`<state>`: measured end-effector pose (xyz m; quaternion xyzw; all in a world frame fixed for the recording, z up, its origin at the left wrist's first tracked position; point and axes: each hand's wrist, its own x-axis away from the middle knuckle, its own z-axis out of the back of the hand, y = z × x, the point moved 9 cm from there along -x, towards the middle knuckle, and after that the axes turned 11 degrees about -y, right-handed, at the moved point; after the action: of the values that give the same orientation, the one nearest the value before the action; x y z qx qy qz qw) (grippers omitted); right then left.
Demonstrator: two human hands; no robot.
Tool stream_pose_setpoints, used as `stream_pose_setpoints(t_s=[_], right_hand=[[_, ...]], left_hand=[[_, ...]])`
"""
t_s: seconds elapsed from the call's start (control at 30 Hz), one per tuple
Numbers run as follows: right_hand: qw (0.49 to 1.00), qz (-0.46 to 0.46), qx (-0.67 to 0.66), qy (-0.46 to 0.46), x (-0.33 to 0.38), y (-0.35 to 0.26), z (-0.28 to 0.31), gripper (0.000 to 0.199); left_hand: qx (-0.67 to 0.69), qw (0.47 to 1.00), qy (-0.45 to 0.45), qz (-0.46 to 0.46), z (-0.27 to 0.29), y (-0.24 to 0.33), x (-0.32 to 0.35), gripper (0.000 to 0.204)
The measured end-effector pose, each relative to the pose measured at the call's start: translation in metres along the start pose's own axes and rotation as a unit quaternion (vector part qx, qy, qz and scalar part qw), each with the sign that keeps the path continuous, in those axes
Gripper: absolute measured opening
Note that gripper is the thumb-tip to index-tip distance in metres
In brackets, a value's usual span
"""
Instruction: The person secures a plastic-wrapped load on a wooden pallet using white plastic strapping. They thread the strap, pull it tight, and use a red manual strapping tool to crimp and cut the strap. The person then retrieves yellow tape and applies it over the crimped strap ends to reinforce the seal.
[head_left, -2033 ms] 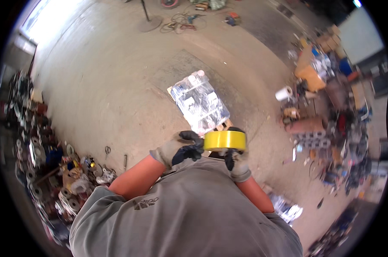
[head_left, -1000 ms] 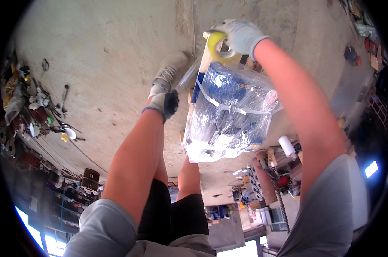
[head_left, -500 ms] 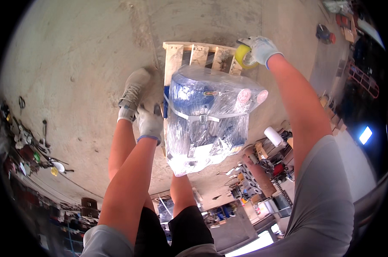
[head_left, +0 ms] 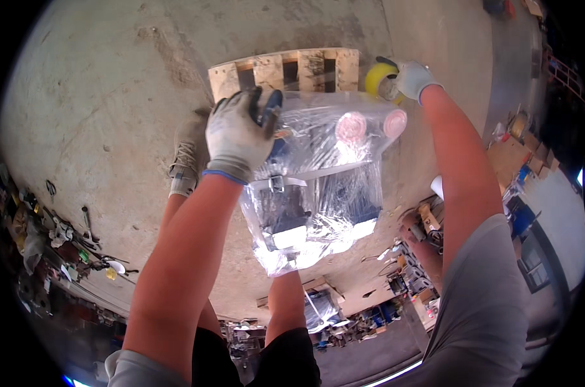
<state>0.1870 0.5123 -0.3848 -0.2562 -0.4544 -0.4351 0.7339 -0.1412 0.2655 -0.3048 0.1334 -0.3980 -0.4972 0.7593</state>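
A bulky blue machine part wrapped in clear film (head_left: 331,168), with a pale strap (head_left: 331,172) and buckle round it, rests on a wooden pallet (head_left: 312,64). Two round pinkish-white discs (head_left: 351,128) show at its far right. Over the far left corner of the bundle is my left hand (head_left: 237,129), in a white glove with dark fingertips, thumb apart from the fingers and nothing seen in it. To the right of the pallet, my gloved right hand (head_left: 416,80) grips a roll of yellow tape (head_left: 378,79). Whether the left hand touches the film, I cannot tell.
My shoe (head_left: 185,158) stands on the concrete floor just left of the bundle. Tools and scraps (head_left: 66,235) lie along the left. A rusty cylinder (head_left: 421,242), boxes and assorted parts sit to the right and near side.
My left hand has risen from beside my shoe to the bundle's far left corner. My right hand, still holding the tape roll, has shifted slightly right. The view has moved.
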Motion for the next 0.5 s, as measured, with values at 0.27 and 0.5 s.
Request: stream_pose_setpoints(t_s=[0.27,0.5], right_hand=[[0.996,0.0,-0.079,0.052,0.021,0.059,-0.029,0.04],[0.995,-0.084,-0.012,-0.045,0.065,0.153,-0.223,0.036]], left_hand=[[0.037,0.997,-0.033,0.056,-0.016,-0.012,0.003,0.038],[0.051,0.997,-0.03,0.056,-0.024,-0.019,0.001,0.035]])
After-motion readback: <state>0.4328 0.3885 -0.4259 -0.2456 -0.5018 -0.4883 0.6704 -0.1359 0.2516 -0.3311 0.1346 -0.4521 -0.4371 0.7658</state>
